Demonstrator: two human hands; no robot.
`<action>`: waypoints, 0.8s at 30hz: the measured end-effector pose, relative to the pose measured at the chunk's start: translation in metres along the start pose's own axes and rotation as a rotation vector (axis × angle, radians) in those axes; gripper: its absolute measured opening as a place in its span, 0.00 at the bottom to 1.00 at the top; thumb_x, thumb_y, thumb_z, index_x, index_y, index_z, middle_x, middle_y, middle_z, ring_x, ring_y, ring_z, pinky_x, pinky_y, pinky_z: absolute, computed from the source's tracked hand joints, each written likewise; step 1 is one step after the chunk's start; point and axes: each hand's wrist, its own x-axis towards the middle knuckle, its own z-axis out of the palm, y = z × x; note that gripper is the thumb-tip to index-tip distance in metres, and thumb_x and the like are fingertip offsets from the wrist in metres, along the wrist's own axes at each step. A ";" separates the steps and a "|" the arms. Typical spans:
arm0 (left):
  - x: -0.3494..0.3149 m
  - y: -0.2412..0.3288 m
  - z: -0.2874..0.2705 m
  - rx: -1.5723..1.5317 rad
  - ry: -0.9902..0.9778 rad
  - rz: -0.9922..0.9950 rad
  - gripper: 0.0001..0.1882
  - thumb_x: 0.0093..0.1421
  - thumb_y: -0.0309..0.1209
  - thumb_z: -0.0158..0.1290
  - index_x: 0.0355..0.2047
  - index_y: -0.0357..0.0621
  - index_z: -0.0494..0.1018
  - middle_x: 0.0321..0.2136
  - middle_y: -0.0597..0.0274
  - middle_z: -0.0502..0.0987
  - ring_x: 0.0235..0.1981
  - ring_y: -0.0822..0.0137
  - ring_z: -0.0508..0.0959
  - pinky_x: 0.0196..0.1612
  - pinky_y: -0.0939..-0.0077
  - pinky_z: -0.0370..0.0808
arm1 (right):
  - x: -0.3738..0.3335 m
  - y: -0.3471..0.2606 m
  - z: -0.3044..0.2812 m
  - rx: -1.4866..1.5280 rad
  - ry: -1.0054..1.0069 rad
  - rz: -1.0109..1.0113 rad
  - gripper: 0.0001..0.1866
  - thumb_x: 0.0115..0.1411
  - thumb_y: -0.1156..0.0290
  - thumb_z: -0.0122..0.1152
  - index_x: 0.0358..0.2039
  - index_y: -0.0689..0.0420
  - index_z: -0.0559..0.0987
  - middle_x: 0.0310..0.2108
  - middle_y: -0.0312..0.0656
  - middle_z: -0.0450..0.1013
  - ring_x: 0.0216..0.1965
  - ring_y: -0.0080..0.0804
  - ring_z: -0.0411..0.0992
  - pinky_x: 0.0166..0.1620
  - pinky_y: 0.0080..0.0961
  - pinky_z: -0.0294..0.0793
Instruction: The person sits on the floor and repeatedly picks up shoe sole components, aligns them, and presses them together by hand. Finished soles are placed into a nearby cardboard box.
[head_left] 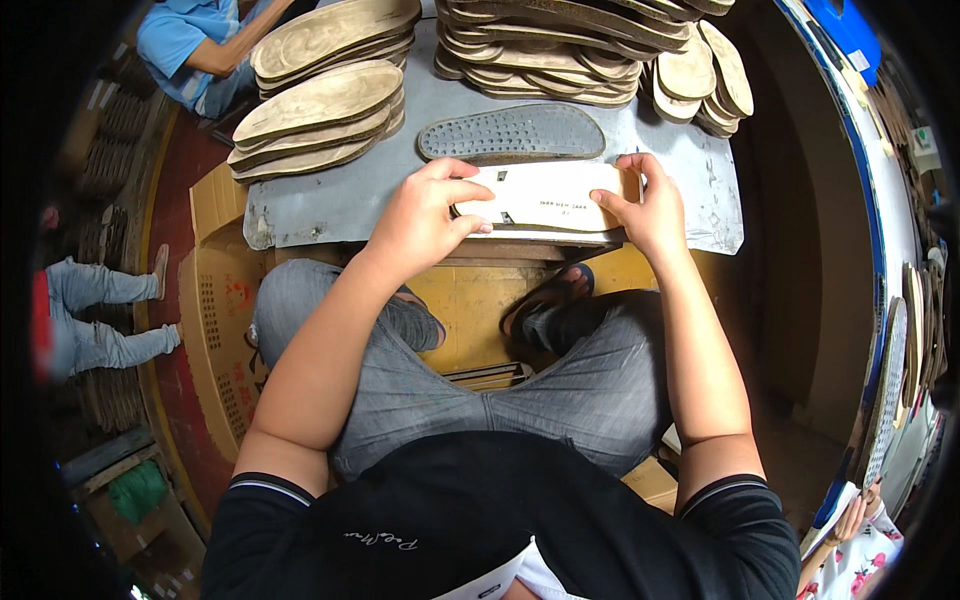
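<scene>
one cream insole (545, 197), one grey sole (512, 133), four sole stacks (320, 100)

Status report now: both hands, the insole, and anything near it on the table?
Left hand and right hand grip the pale insole by its ends. Insole flat at table edge. Grey sole lies just behind, apart; stacks of soles further back.

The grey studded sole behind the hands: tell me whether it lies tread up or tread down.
Tread up. The grey sole lies flat on the grey work surface, its dotted stud pattern facing the camera.
</scene>
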 end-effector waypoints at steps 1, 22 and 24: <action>0.001 0.000 0.000 0.013 0.008 0.023 0.21 0.60 0.29 0.79 0.55 0.47 0.94 0.64 0.49 0.87 0.53 0.54 0.90 0.57 0.61 0.88 | 0.001 -0.001 -0.001 -0.007 -0.002 0.001 0.32 0.55 0.63 0.94 0.56 0.58 0.84 0.50 0.47 0.89 0.54 0.43 0.86 0.62 0.39 0.82; -0.003 0.009 0.000 0.184 0.006 0.123 0.20 0.62 0.32 0.78 0.55 0.48 0.94 0.64 0.51 0.84 0.59 0.49 0.87 0.61 0.56 0.87 | 0.003 0.011 0.005 -0.006 0.017 -0.036 0.34 0.54 0.57 0.94 0.56 0.56 0.85 0.52 0.47 0.88 0.57 0.54 0.82 0.64 0.48 0.82; -0.003 0.005 0.003 0.182 0.001 0.117 0.20 0.62 0.32 0.78 0.55 0.47 0.94 0.64 0.49 0.84 0.59 0.47 0.87 0.62 0.56 0.87 | 0.003 0.013 0.005 -0.012 0.015 -0.040 0.35 0.54 0.58 0.94 0.57 0.56 0.84 0.53 0.47 0.88 0.57 0.54 0.82 0.64 0.48 0.82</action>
